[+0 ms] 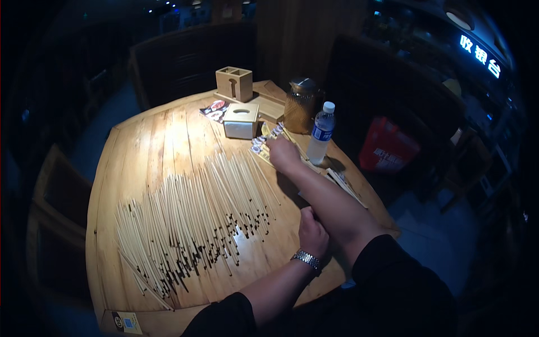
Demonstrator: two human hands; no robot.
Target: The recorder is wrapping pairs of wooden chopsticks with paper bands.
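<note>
Many thin wooden chopsticks [198, 219], a lot of them with dark ends, lie spread side by side across the wooden table [139, 139]. My right hand [284, 154] is stretched out over yellow-and-white paper sleeves [261, 148] beyond the chopsticks; its fingertips are partly hidden, so whether it grips a sleeve cannot be told. Curled under my right forearm is my left hand [313, 234], with a metal watch band on the wrist; what its fingers hold, if anything, is hidden. Several more wrapped sticks [345, 186] lie to the right of my right forearm.
A tissue box [241, 122], a wooden utensil holder [234, 84] on a tray, a glass pitcher [300, 105] and a plastic water bottle [322, 134] stand at the far side. A numbered card [127, 322] lies at the near left corner. Chairs flank the left; a red bag [389, 145] is at right.
</note>
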